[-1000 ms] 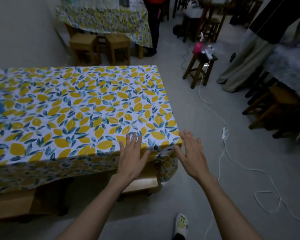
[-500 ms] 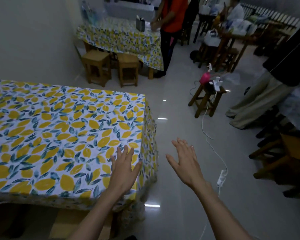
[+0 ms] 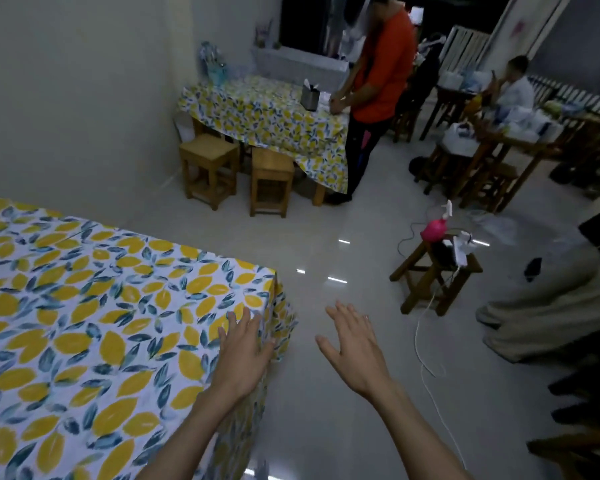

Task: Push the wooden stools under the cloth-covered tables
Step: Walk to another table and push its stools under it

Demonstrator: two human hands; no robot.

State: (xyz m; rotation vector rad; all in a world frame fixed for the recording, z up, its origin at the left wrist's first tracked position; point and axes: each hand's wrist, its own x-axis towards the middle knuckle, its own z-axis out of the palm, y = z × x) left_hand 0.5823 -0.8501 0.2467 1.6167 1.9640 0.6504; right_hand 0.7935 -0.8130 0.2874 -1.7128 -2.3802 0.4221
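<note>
A table under a lemon-print cloth (image 3: 84,306) fills the lower left. My left hand (image 3: 245,346) hovers flat over its right corner, fingers apart, holding nothing. My right hand (image 3: 355,344) is open in the air over the floor just right of that corner. No stool shows under this table from here. A second lemon-cloth table (image 3: 267,112) stands against the far wall. Two wooden stools stand at its near side: the left stool (image 3: 208,168) out on the floor, the right stool (image 3: 272,178) partly under the cloth's edge.
A person in an orange shirt (image 3: 378,81) stands at the far table's right end. A dark stool (image 3: 433,275) with a pink spray bottle (image 3: 435,228) stands mid-right, white cables (image 3: 426,341) trailing over the floor. More tables, stools and a seated person crowd the right side.
My view has lifted from the near table's corner toward the far table. The stools under the near table have gone out of sight. Both hands stay open and drift forward past the corner.
</note>
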